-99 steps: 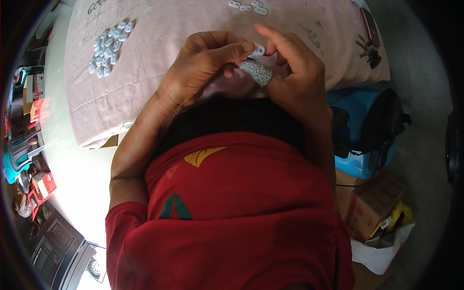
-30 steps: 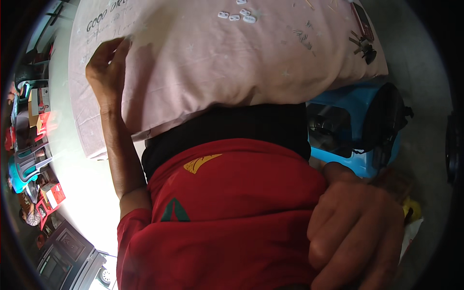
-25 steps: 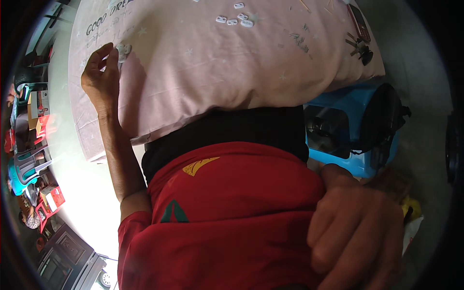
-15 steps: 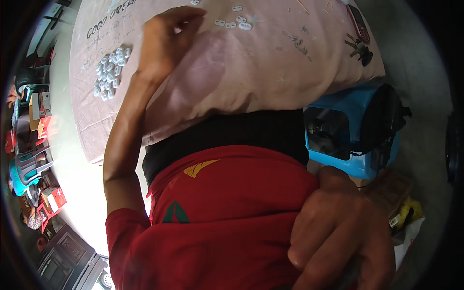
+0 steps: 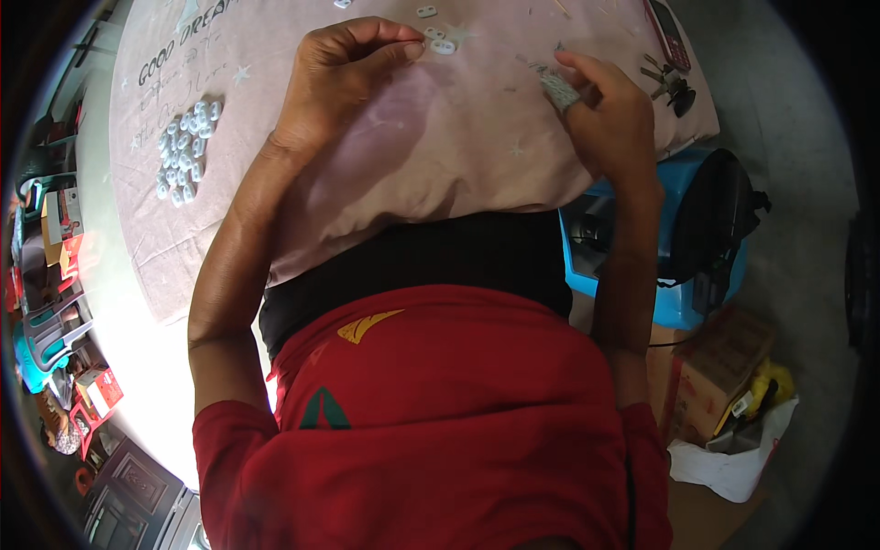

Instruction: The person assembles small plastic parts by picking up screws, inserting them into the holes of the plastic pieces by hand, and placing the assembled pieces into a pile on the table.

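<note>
My left hand (image 5: 353,78) is over the pink cloth, thumb and forefinger pinched together beside a few small white oval pieces (image 5: 444,48) with two holes. What its fingertips hold, if anything, is hidden. My right hand (image 5: 612,115) reaches over the cloth with thumb and forefinger apart, close to thin grey slivers (image 5: 535,64). A grey speckled patch (image 5: 559,92) shows at its thumb; I cannot tell whether it is a covering or something held. Left of my left forearm lies a pile of similar white pieces (image 5: 188,147).
The pink printed cloth (image 5: 495,174) covers the table. A phone (image 5: 672,37) and a bunch of keys (image 5: 676,90) lie near its right edge. Below on the right stand a blue container (image 5: 587,275), a cardboard box (image 5: 724,367) and a white bag (image 5: 733,472). Chairs and boxes are far left.
My right hand has gone from low by my body up to the grey slivers. The left hand has moved slightly right and closed its fingertips by the white pieces. The view has shifted a little.
</note>
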{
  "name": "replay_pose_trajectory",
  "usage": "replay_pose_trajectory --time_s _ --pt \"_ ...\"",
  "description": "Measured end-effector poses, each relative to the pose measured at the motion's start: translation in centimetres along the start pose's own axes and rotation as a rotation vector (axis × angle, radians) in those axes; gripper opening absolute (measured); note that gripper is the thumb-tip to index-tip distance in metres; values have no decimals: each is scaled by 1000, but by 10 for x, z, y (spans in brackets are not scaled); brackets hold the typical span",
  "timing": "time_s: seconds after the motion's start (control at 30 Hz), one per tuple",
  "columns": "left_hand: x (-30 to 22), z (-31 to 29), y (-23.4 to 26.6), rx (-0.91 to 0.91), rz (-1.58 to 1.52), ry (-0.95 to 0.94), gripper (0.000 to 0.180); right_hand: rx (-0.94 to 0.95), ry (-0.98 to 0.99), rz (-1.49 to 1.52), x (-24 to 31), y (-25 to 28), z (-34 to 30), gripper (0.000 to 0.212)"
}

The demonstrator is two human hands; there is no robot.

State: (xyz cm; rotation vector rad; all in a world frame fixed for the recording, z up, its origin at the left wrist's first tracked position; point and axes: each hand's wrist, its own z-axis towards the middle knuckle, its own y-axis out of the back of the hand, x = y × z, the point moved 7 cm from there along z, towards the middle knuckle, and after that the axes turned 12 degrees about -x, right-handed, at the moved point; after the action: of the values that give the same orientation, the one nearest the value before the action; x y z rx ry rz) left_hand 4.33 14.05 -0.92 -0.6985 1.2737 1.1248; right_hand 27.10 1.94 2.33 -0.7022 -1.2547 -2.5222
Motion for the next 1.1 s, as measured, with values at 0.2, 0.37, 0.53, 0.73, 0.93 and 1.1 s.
replay_pose_trajectory --time_s 0.2,0.37,0.53,0.73,0.93,1.1 --pt "-11 -16 -14 59 -212 251 12 53 257 -87 20 -18 7 26" --pt "-17 -18 -16 82 -292 258 18 58 267 -145 28 -17 9 18" --pt "-17 -18 -16 63 -359 283 16 58 226 -114 26 -22 9 16" --pt "-2 -15 -16 75 -441 322 16 135 252 -60 32 -27 10 19" --pt "-9 -11 -18 58 -439 319 14 107 177 302 46 -32 15 27" --pt "-7 -7 -27 33 -471 338 23 159 111 560 64 -45 22 23"
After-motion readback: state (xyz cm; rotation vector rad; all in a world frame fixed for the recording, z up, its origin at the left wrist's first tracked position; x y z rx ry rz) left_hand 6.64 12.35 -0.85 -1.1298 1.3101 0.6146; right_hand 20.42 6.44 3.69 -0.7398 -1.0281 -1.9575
